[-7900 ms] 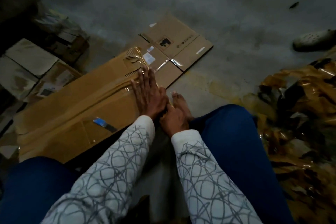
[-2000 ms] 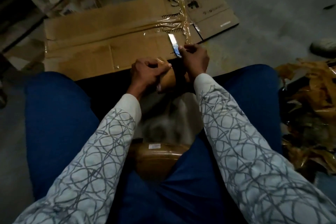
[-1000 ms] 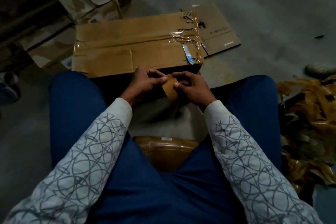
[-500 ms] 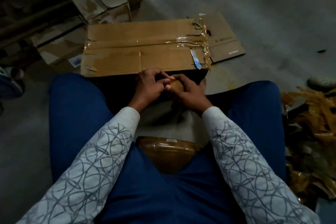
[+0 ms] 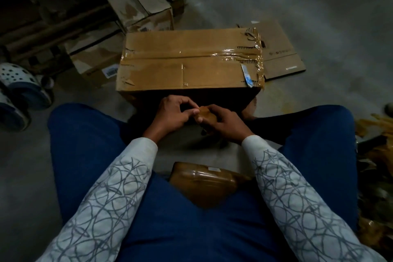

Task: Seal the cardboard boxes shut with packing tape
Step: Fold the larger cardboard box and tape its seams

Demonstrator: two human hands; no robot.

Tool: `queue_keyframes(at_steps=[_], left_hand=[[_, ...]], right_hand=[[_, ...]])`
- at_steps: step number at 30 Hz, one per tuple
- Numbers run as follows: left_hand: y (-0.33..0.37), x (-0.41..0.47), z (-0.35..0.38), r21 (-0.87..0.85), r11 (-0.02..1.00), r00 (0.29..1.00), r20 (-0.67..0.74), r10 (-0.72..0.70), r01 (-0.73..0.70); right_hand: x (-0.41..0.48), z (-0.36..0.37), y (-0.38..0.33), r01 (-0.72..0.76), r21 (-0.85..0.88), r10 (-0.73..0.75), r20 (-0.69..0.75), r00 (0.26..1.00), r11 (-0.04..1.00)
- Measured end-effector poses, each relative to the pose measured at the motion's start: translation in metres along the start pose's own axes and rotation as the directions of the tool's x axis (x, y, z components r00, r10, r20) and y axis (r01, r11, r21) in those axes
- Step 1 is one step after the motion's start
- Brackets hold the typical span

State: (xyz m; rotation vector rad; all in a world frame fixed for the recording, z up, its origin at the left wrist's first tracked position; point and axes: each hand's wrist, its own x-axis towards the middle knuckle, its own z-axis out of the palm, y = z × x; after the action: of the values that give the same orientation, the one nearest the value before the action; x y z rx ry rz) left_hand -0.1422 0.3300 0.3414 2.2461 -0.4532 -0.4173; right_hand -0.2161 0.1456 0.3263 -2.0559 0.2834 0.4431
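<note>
Both hands meet low between the knees: the left hand (image 5: 173,114) is curled with thumb and forefinger pinched at the edge of a small brown roll of tape (image 5: 207,116), and the right hand (image 5: 224,123) is wrapped around that roll from the other side, fingers closed on it; looks to me like picking for the loose end, though the lighting's too dim to see the end itself.

Biggest thing first: the cardboard box (image 5: 187,64) sits just beyond the hands, top flaps down, a glossy strip of tape already running along its centre seam and wrinkled up at the corner off to the right hand's side; a little blue-and-white label (image 5: 246,75) is stuck near that corner. Past the box on the right-hand side a flattened carton (image 5: 280,49) lies on the floor; beyond it on the left-hand side are a couple more boxes (image 5: 138,4). Closer to the body than the hands, a bigger brown bundle (image 5: 204,181) rests in the lap; can't tell exactly what it is. Out past the right hand there's a heap of crumpled used tape (image 5: 374,155); out past the left, a spotted clog (image 5: 21,83).

Handling-wise, my guess: the roll is light and stiff, easy to cradle by the rim; the film itself is thin, slick on the back and grabby underneath, so it'll fold onto itself if held slack; best to nip the free end by its corner and keep it taut.
</note>
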Motion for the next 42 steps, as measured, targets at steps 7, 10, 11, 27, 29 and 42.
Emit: queue_keyframes(at_steps=[7, 10, 11, 27, 29, 42], left_hand=[[0.001, -0.005, -0.014, 0.034, 0.999, 0.997, 0.072, 0.007, -0.009], [0.005, -0.001, -0.013, 0.042, 0.999, 0.993, 0.117, -0.003, -0.002], [0.006, -0.001, -0.011, 0.052, 0.999, 0.990, 0.142, -0.006, -0.002], [0.000, 0.009, 0.005, -0.060, 0.998, 0.988, 0.157, -0.009, 0.019], [-0.001, 0.011, 0.005, -0.056, 0.998, 0.986, 0.165, -0.021, 0.030], [-0.015, 0.015, -0.005, -0.065, 0.996, 0.997, -0.037, -0.067, 0.065]], right_hand=[[0.001, 0.004, -0.005, 0.042, 0.005, -0.042, 0.022, 0.999, 0.999], [0.000, 0.004, -0.001, 0.047, -0.022, -0.047, -0.024, 0.999, 0.999], [-0.001, 0.004, 0.000, 0.050, -0.037, -0.051, -0.040, 0.998, 0.998], [-0.004, -0.008, 0.005, 0.054, -0.099, -0.062, -0.080, 0.995, 0.994], [-0.002, -0.007, 0.007, 0.065, -0.116, -0.074, -0.076, 0.994, 0.991], [0.007, 0.024, 0.001, 0.022, 0.101, -0.015, -0.077, 0.997, 0.995]])
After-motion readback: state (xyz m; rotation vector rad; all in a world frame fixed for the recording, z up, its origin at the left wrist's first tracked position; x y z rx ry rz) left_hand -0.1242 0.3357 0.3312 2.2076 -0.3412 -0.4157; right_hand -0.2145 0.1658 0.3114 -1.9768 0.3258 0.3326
